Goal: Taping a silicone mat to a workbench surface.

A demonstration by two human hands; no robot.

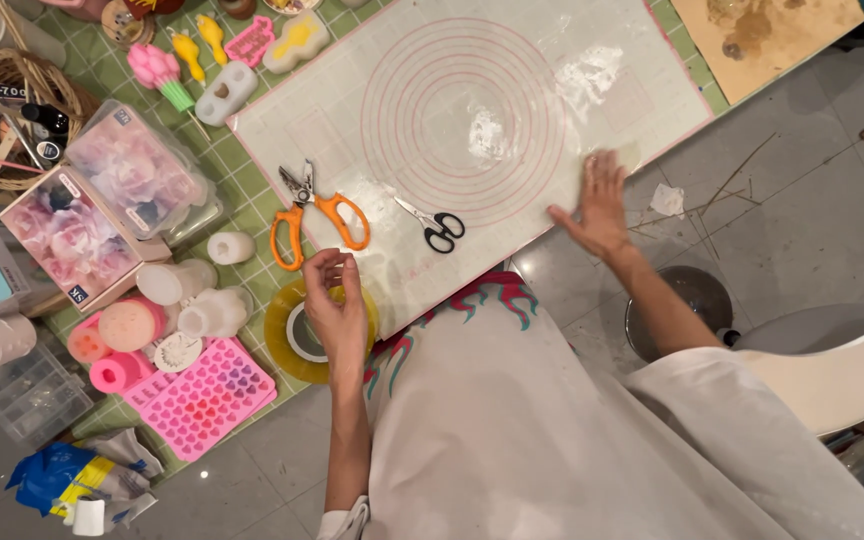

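My left hand (337,300) rests over a yellowish roll of clear tape (282,335) at the table's near edge. Its fingers are curled and pinched at the roll's far rim, and the tape end itself is too small to see. My right hand (597,205) lies flat with fingers spread on the near right edge of a white silicone mat (352,110) printed with pink rings. Orange-handled shears (317,215) and small black-handled scissors (432,225) lie on the mat between my hands.
Pink heart mould (202,400), pink and white cups and moulds (167,315), and floral boxes (102,200) crowd the left side. A basket (12,110) sits far left. A white chair (832,370) stands on the grey floor at right.
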